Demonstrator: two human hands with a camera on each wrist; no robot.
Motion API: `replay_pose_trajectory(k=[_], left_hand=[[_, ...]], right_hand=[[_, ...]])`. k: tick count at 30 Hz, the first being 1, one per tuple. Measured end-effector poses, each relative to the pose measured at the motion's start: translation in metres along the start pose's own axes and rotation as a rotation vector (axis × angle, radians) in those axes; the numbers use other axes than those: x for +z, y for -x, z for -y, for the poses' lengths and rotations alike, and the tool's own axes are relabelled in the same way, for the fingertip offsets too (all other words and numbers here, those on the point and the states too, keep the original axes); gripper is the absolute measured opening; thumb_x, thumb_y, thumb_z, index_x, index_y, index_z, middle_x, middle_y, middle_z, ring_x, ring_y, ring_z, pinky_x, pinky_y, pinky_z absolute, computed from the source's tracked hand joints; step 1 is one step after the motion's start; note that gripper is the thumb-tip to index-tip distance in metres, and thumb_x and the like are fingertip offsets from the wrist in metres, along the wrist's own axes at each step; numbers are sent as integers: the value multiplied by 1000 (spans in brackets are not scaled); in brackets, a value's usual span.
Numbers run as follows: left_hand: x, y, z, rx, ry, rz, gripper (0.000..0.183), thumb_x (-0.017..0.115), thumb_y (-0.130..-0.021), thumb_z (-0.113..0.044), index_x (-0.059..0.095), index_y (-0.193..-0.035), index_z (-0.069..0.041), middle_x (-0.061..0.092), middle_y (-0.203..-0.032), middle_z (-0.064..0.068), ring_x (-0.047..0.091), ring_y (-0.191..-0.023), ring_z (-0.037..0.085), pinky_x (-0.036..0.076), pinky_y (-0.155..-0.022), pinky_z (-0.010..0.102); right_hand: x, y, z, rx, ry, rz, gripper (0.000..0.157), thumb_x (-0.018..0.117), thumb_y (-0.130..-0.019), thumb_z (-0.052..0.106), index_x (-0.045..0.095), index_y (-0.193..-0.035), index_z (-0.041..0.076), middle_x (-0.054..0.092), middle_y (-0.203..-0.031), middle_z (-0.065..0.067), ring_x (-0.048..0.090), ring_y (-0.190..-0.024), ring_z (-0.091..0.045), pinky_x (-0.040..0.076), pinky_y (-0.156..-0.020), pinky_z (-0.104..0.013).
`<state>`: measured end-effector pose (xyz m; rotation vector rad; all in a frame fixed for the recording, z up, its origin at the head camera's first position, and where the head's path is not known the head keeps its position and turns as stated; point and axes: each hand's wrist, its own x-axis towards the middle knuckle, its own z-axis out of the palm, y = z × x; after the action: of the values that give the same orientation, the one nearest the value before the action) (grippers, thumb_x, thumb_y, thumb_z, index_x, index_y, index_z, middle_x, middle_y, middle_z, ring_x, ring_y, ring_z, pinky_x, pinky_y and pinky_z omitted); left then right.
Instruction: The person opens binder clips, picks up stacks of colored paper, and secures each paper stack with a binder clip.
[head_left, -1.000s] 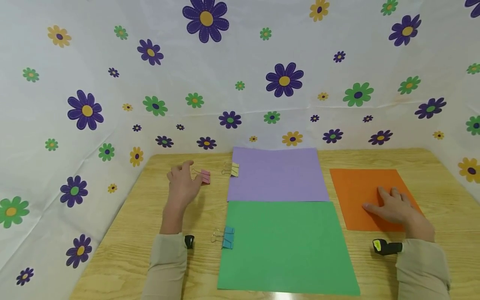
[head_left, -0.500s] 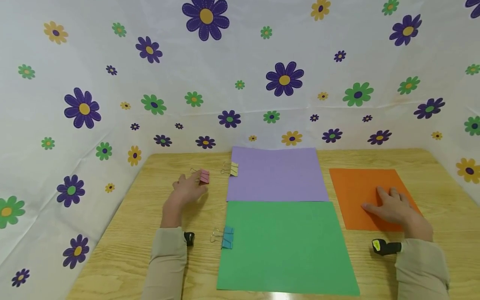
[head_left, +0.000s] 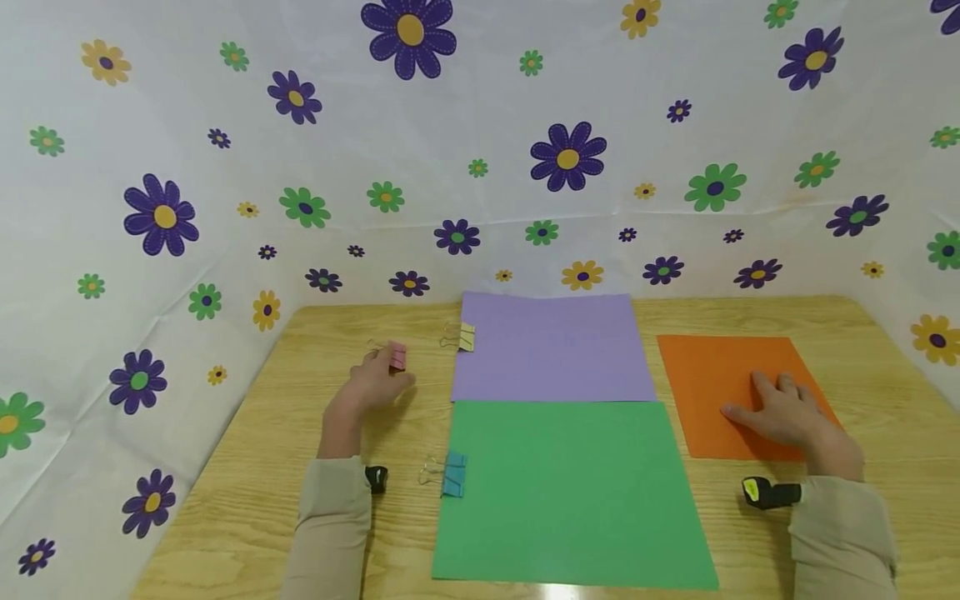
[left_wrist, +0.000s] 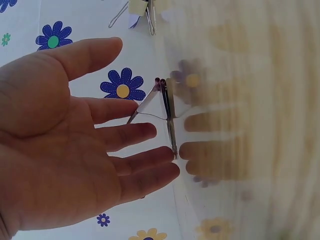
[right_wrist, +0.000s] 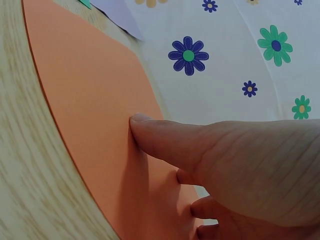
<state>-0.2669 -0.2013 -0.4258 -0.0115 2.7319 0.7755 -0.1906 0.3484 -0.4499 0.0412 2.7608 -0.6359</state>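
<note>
My left hand (head_left: 369,385) is at a pink binder clip (head_left: 398,357) on the wooden table. In the left wrist view, straight fingers reach this clip (left_wrist: 167,112) at its side, and the thumb stands apart from it. On the right, my right hand (head_left: 787,415) rests spread on an orange sheet (head_left: 701,379). The right wrist view has the thumb tip touching this sheet (right_wrist: 90,100), with the other fingertips farther back on it.
A purple sheet (head_left: 555,350) lies behind a green sheet (head_left: 577,492) mid-table. A yellow binder clip (head_left: 467,337) sits at the purple sheet's left edge, a blue binder clip (head_left: 454,474) at the green one's. Flowered cloth (head_left: 502,125) rises behind the table.
My left hand has come down to the pink binder clip with its fingers extended, and the clip has shifted a little left. The right hand keeps its place on the orange sheet.
</note>
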Motion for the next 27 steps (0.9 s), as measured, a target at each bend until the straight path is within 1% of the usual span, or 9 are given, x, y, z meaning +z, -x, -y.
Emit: replay_pose_trajectory(k=[3,7,11,15,20,27], left_hand=[[-1,2,1,0,2,-3,74,52,-99,-33,19,-154,4,24,-153,33,22,-138,58,23,-112,64],[-2,5,1,-8,19,1,75,51,-100,-33,17,-154,5,21,-154,33,19,-139,58,22,-112,65],[-2,7,2,-16,29,6,73,52,-100,-32,19,-153,5,20,-153,33,17,-140,57,20,-112,66],[-2,9,4,-29,-2,9,74,51,-100,-33,18,-153,5,18,-154,35,18,-139,58,22,-111,67],[-3,14,4,-43,-14,9,75,50,-100,-33,15,-155,4,13,-154,37,16,-138,60,22,-109,69],[-4,22,4,-35,-28,14,75,48,-101,-33,15,-154,7,13,-152,40,16,-136,63,23,-108,71]], right_hand=[[1,0,1,-3,2,-3,97,52,-98,52,14,-143,-24,0,-141,-55,3,-126,-73,12,-102,-79],[1,-1,1,0,4,-10,96,53,-98,51,14,-143,-24,0,-141,-55,3,-126,-73,12,-102,-79],[1,-1,2,6,2,-9,97,53,-98,52,13,-143,-24,-1,-141,-55,3,-126,-74,12,-101,-80],[2,0,1,2,-4,-5,98,53,-98,53,13,-143,-24,-1,-141,-55,3,-126,-74,11,-101,-80],[2,1,1,3,-1,-6,98,53,-98,53,14,-143,-24,0,-141,-55,3,-126,-73,12,-101,-80],[1,1,2,5,2,-10,96,54,-98,50,14,-143,-24,0,-140,-55,3,-126,-74,12,-101,-80]])
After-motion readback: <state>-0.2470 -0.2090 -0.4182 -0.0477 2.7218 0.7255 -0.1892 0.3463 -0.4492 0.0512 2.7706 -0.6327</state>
